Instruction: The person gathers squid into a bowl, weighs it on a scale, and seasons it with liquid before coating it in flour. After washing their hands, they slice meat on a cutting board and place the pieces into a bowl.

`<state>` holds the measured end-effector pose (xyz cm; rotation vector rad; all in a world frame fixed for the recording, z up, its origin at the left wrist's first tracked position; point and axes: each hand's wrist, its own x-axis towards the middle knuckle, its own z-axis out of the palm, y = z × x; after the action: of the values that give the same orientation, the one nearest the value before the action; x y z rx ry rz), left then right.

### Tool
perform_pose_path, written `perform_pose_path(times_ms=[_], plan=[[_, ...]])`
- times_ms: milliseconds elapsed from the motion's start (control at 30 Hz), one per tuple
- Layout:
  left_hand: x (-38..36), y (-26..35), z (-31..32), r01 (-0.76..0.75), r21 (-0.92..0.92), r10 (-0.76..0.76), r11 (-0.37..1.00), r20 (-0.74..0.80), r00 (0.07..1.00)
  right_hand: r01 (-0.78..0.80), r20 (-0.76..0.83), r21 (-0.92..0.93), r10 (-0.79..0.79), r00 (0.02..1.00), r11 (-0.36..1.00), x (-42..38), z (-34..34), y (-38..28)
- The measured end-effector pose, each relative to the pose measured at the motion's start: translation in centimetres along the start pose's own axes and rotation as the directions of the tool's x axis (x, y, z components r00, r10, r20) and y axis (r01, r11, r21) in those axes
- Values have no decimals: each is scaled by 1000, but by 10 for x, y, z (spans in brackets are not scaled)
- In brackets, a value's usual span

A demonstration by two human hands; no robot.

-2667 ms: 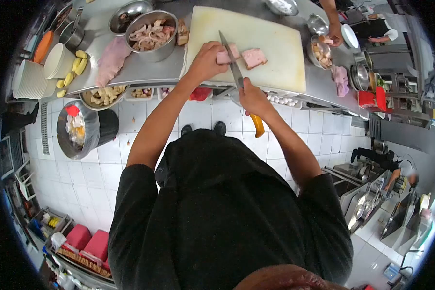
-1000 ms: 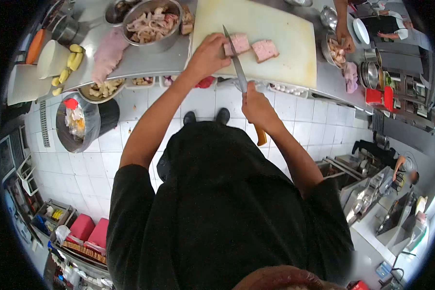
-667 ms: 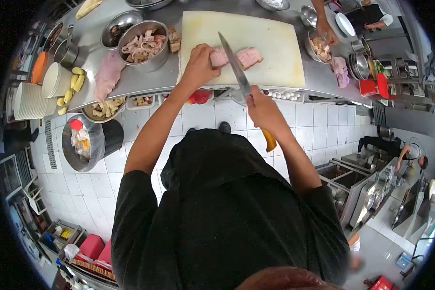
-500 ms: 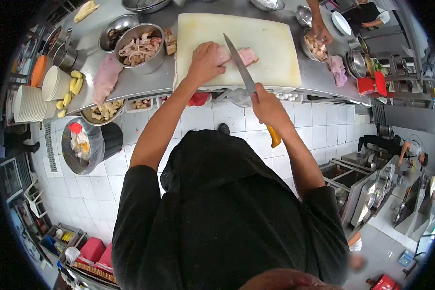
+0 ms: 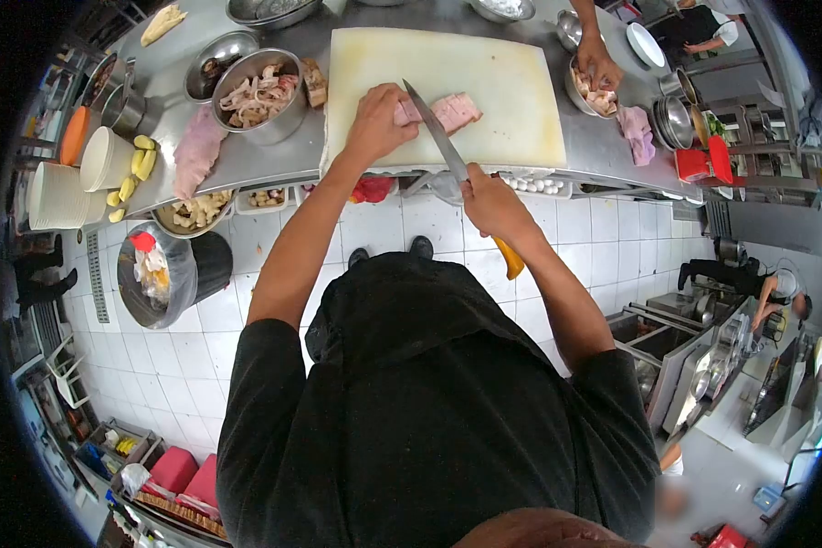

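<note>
A pale pink slab of meat (image 5: 405,112) lies on the white cutting board (image 5: 502,73), held down by the closed fingers of my left hand (image 5: 380,126). My right hand (image 5: 497,203) grips a long knife (image 5: 440,135) by its yellow handle, which sticks out below the fist. The blade slants up and leftward over the meat, its tip near my left fingers. Just right of the blade rests another part of the meat (image 5: 456,112), with cut lines across its top.
Left of the board are a steel bowl of meat strips (image 5: 263,96), a raw pink piece (image 5: 198,151) and stacked white bowls (image 5: 108,157). At right, another person's hand (image 5: 598,66) reaches into a bowl of meat chunks (image 5: 589,94). A lined bin (image 5: 160,274) stands below.
Both my hands and the knife have shifted a little left. The blade now lies farther left along the meat, with more of the meat on its right side.
</note>
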<state>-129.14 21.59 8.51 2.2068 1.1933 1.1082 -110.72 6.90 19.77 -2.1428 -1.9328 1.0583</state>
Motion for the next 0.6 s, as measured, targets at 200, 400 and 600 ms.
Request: perform_pose_path(times_ms=[200,400,600], plan=[[2,8,-6,80,21,-81,997,70,994,-90,151,29,85,985,995,-15,-26,-12],[3,1,-2,89,2,-89,996,85,992,-30,88,38,26,996,999,33,15,1],[3,14,-6,153,3,-153,988,83,985,-25,111,72,17,994,997,6,9,15]])
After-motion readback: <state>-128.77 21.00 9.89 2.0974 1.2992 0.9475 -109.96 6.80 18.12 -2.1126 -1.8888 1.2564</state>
